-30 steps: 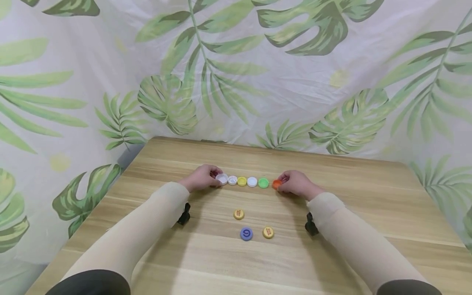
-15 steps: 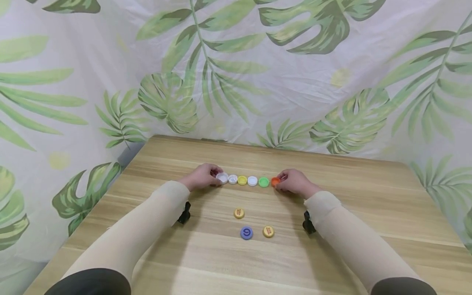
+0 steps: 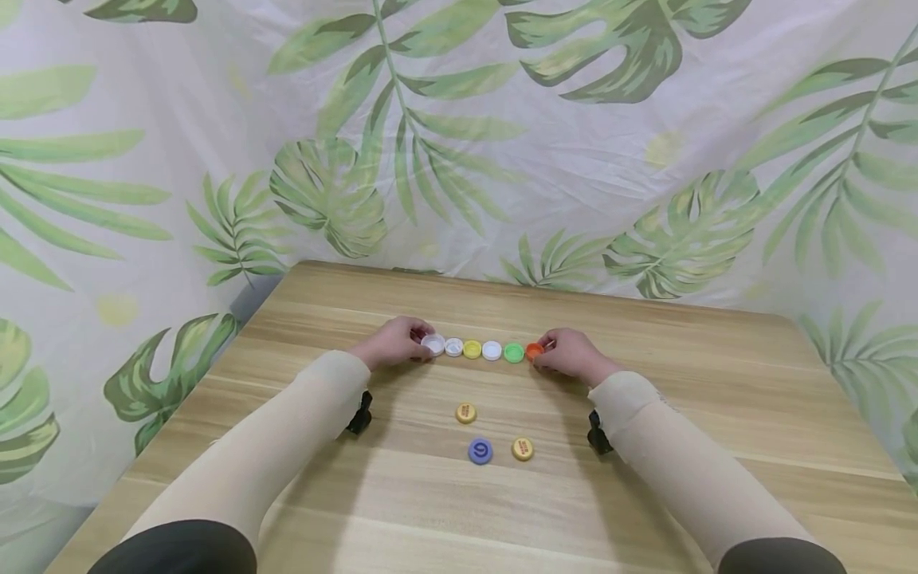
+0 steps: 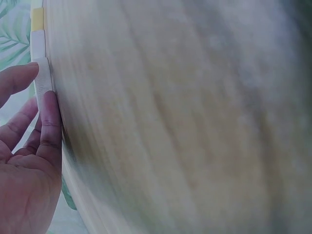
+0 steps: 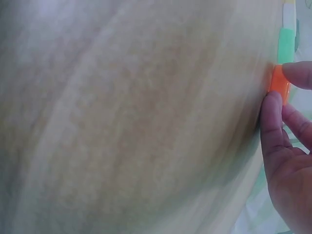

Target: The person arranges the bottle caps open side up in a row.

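Observation:
A straight row of bottle caps lies hollow side up across the table in the head view. At its left end my left hand (image 3: 393, 343) pinches a large white bottle cap (image 3: 433, 344) between thumb and fingers. Rightward follow a small white cap (image 3: 454, 347), a yellow cap (image 3: 472, 349), another white cap (image 3: 491, 351) and a green cap (image 3: 514, 352). My right hand (image 3: 574, 355) pinches the orange bottle cap (image 3: 534, 351) at the right end. In the right wrist view that orange cap (image 5: 279, 80) touches the green one (image 5: 285, 46).
Nearer to me on the wooden table (image 3: 402, 510) lie two gold caps with red print, one farther gold cap (image 3: 466, 412) and one nearer gold cap (image 3: 523, 449). A blue cap (image 3: 480, 451) sits left of the nearer one. Leaf-patterned cloth (image 3: 459, 159) hangs behind the table.
My right hand has slid the orange cap leftward, closing its gap to the green cap. The left hand keeps its grip on the large white cap, with little movement.

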### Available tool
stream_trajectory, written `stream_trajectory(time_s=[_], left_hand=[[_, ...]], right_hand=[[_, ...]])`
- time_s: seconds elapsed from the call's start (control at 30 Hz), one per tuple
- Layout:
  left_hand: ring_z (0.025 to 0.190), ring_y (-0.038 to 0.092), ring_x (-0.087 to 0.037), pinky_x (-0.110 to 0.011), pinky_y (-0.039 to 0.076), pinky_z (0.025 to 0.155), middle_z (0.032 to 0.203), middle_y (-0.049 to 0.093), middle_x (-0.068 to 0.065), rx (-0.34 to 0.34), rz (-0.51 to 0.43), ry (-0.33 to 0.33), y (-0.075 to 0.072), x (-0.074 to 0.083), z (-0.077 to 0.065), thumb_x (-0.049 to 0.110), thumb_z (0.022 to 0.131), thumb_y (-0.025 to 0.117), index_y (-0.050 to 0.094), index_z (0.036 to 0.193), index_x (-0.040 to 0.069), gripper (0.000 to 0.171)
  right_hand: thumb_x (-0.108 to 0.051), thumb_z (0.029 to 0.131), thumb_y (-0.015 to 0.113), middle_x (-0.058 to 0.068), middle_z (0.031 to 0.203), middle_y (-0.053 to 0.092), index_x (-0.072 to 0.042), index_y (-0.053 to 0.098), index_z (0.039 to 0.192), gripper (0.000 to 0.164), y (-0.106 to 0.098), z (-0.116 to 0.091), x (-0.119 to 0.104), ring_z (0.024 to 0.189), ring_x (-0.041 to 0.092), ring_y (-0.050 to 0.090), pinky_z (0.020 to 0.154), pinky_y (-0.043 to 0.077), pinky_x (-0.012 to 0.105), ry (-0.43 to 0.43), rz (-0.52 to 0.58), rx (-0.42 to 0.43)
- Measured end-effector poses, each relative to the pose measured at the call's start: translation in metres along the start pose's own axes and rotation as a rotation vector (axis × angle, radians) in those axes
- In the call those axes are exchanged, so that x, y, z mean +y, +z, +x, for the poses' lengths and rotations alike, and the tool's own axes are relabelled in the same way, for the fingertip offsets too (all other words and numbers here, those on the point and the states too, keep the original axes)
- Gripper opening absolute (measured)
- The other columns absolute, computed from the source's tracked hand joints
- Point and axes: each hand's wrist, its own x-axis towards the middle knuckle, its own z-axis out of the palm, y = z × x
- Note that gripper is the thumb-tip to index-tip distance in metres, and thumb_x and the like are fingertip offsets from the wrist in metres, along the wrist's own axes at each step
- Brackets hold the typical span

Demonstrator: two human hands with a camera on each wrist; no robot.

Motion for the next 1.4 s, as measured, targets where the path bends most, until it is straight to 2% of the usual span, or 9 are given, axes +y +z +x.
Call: stream_trajectory(time_s=[0.43,0.57,0.7,0.9,1.03,1.13,1.23,1.3,1.4], left_hand=[[0.098,0.056,-0.022,-0.031,0.049,0.083,0.108,0.063,-0.012,-0.006,-0.014,0.009,0.000,0.003,-0.004,0.007,0.090,0.077,0.062,0.129,-0.007,0.044],[0.098,0.056,-0.022,-0.031,0.050,0.082,0.108,0.063,-0.013,-0.014,-0.024,0.006,0.000,0.002,-0.004,0.007,0.090,0.077,0.062,0.129,-0.007,0.044],[0.098,0.056,-0.023,-0.031,0.051,0.081,0.110,0.062,-0.014,-0.008,-0.027,0.007,-0.001,0.001,-0.003,0.007,0.090,0.077,0.062,0.130,-0.007,0.045],[0.100,0.057,-0.024,-0.031,0.052,0.081,0.111,0.063,-0.014,-0.003,-0.006,0.018,-0.001,-0.004,0.002,0.009,0.091,0.077,0.063,0.130,-0.007,0.044],[0.100,0.058,-0.024,-0.031,0.052,0.082,0.111,0.063,-0.014,-0.007,-0.008,0.028,-0.001,-0.005,0.004,0.010,0.090,0.077,0.063,0.129,-0.007,0.045],[0.099,0.058,-0.024,-0.031,0.052,0.081,0.110,0.063,-0.014,-0.006,-0.014,0.029,-0.001,-0.005,0.004,0.010,0.090,0.077,0.063,0.129,-0.007,0.044],[0.099,0.058,-0.023,-0.030,0.052,0.081,0.109,0.063,-0.013,-0.003,-0.018,0.029,-0.002,-0.006,0.003,0.009,0.089,0.078,0.063,0.128,-0.007,0.044],[0.098,0.057,-0.023,-0.030,0.052,0.080,0.109,0.063,-0.013,-0.002,-0.025,0.027,-0.002,-0.006,0.003,0.008,0.089,0.078,0.063,0.128,-0.007,0.044],[0.098,0.057,-0.023,-0.029,0.052,0.079,0.108,0.063,-0.013,0.001,-0.034,0.024,-0.002,-0.005,0.001,0.008,0.089,0.077,0.063,0.128,-0.007,0.044]], right_hand=[[-0.015,0.088,0.075,0.018,0.117,0.065,0.006,0.056,0.133,0.053,-0.003,-0.005,-0.001,0.096,0.025,0.062,0.081,0.052,0.034,0.000,0.023,-0.018],[-0.012,0.091,0.071,0.018,0.114,0.064,0.005,0.050,0.139,0.055,-0.004,-0.007,-0.008,0.091,0.025,0.062,0.076,0.052,0.034,-0.025,0.059,0.064],[-0.010,0.091,0.069,0.015,0.107,0.065,0.005,0.056,0.132,0.045,0.002,-0.012,-0.032,0.091,0.026,0.062,0.076,0.051,0.035,-0.123,0.055,0.112],[-0.013,0.089,0.074,0.008,0.101,0.070,0.002,0.065,0.120,0.035,0.028,-0.026,-0.072,0.092,0.020,0.065,0.081,0.052,0.031,-0.301,-0.078,-0.144],[-0.022,0.088,0.079,0.007,0.106,0.067,-0.001,0.064,0.126,0.045,0.046,-0.034,-0.090,0.092,0.018,0.064,0.081,0.054,0.032,-0.322,-0.188,-0.293],[-0.027,0.086,0.084,0.005,0.104,0.066,-0.008,0.067,0.124,0.047,0.059,-0.036,-0.096,0.091,0.016,0.061,0.082,0.053,0.033,-0.338,-0.298,-0.321],[-0.025,0.085,0.084,0.001,0.093,0.065,-0.012,0.070,0.109,0.031,0.067,-0.036,-0.098,0.083,0.014,0.057,0.077,0.049,0.032,-0.379,-0.383,-0.319],[-0.021,0.086,0.081,-0.001,0.085,0.063,-0.014,0.068,0.098,0.020,0.071,-0.036,-0.098,0.076,0.013,0.055,0.071,0.047,0.031,-0.401,-0.395,-0.315],[-0.017,0.090,0.074,-0.002,0.082,0.061,-0.012,0.068,0.101,0.014,0.071,-0.035,-0.096,0.073,0.013,0.054,0.068,0.046,0.030,-0.416,-0.381,-0.309]])
